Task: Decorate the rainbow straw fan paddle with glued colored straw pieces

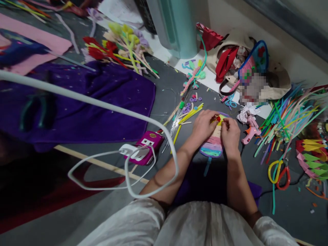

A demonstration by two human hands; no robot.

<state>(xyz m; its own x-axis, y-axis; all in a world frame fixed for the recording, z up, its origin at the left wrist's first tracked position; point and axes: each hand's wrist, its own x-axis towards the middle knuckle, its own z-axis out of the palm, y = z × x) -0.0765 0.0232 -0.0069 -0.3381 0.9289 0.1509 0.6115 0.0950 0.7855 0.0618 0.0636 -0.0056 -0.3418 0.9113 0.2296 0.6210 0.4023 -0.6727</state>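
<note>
A flat rainbow-striped craft piece (pixel 214 143) made of coloured pipe cleaners lies on the dark grey floor in front of me. My left hand (pixel 203 125) rests on its upper left, fingers pinched around a small red and yellow bit (pixel 217 119). My right hand (pixel 230 134) lies over the piece's right side, fingertips pressed together at the same spot. A blue-green stem (pixel 207 166) sticks out below the piece.
A pink glue gun (pixel 249 134) lies just right of my hands, with scissors (pixel 279 173) and several loose pipe cleaners (pixel 287 119) beyond. Purple cloth (pixel 84 99), a magenta power bank (pixel 146 147) with white cable (pixel 107 107), a teal bin (pixel 176 27) and a bag (pixel 246 65) surround the spot.
</note>
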